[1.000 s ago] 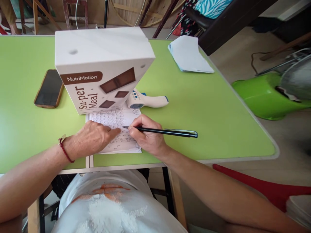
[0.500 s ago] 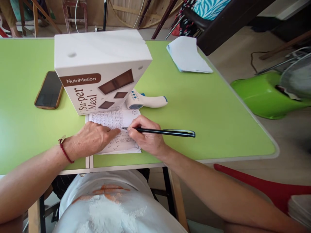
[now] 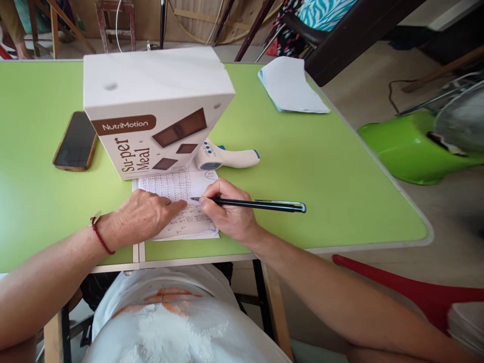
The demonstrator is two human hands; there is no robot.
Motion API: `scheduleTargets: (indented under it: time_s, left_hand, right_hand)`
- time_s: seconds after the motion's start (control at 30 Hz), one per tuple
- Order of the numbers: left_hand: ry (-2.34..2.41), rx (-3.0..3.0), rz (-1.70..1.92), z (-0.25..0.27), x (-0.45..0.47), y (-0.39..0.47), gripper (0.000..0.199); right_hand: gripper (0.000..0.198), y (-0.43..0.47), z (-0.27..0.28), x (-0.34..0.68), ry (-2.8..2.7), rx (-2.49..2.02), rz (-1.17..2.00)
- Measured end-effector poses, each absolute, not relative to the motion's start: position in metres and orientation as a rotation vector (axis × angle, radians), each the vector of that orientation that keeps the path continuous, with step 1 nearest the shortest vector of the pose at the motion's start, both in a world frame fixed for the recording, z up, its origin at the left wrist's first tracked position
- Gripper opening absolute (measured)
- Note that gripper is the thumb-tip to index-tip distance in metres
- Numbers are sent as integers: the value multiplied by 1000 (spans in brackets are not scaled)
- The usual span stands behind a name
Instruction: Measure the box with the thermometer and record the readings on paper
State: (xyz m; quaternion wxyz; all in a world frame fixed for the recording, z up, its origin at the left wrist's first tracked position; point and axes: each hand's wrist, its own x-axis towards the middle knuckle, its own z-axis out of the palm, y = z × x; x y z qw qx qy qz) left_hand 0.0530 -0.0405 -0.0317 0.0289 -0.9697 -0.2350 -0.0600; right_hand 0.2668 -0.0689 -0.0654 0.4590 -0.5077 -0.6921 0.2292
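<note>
A sheet of paper [image 3: 185,230] covered in handwriting lies near the table's front edge. My left hand [image 3: 149,214] rests on its left part, index finger stretched toward the pen tip, holding nothing. Pinched in my right hand [image 3: 230,209] is a black pen [image 3: 260,204], its tip close to the paper just right of my left index finger. I cannot tell whether the tip touches. Behind the paper stands a white NutriMotion box [image 3: 159,116], at the paper's far edge. A white handheld thermometer [image 3: 230,158] lies right of the box's base.
On the green table [image 3: 310,166], a phone [image 3: 76,140] lies left of the box. Folded white paper [image 3: 293,85] sits at the far right. A green bin [image 3: 401,148] stands on the floor beyond the right edge, and a red chair [image 3: 412,295] is at the lower right.
The pen's rear end has swung slightly away from me and its tip has shifted a little. My left hand stays in place on the paper.
</note>
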Motion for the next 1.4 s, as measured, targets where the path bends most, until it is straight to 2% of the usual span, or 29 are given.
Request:
scheduleTargets:
  time_s: [1.4]
  left_hand:
    - [-742, -3012, -100, -32, 52, -40, 32]
  right_hand:
    - [15, -69, -65, 268, -1667, -1251, 556]
